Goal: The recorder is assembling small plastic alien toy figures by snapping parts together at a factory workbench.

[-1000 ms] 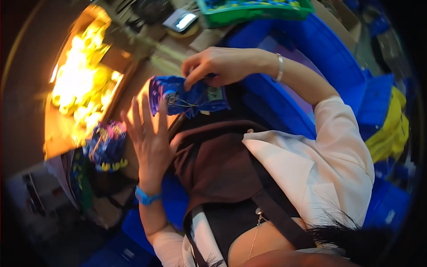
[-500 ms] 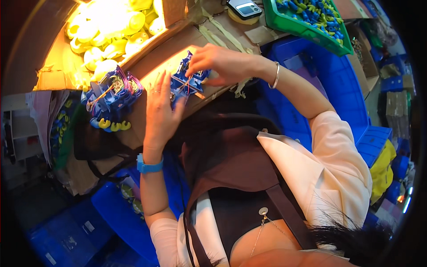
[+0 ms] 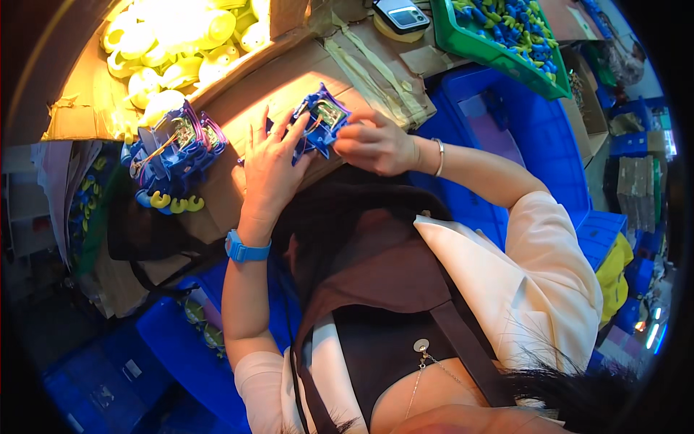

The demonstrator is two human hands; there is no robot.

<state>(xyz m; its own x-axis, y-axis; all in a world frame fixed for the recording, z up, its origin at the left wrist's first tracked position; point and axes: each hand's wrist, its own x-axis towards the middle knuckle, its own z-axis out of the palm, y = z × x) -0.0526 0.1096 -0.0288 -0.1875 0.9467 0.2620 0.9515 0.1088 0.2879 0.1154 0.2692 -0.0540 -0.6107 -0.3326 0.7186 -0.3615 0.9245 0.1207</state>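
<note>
A blue plastic housing [image 3: 322, 119] with a green circuit board and thin wires sits on the cardboard work surface before me. My left hand [image 3: 271, 170] grips its left side, thumb and long fingers stretched around the edge. Close by the housing's right side is my right hand [image 3: 376, 145], its fingers curled together; what they hold, if anything, is hidden. A pile of similar blue housings [image 3: 173, 148] with boards and wires stands left of my left hand. Several yellow hook-shaped pieces [image 3: 177, 204] stick out at the pile's bottom.
A brightly lit cardboard box [image 3: 79, 116] of yellow rounded parts [image 3: 181, 72] stands at the far left. At the far right is a green tray [image 3: 499, 61] of small blue and yellow parts. A phone [image 3: 401, 14] lies beyond the taped cardboard. Blue bins [image 3: 557, 145] flank me.
My right hand has drawn back from over the housing to its right side and curled its fingers. The housing is tilted up more, showing its circuit board. My left hand keeps to its left side.
</note>
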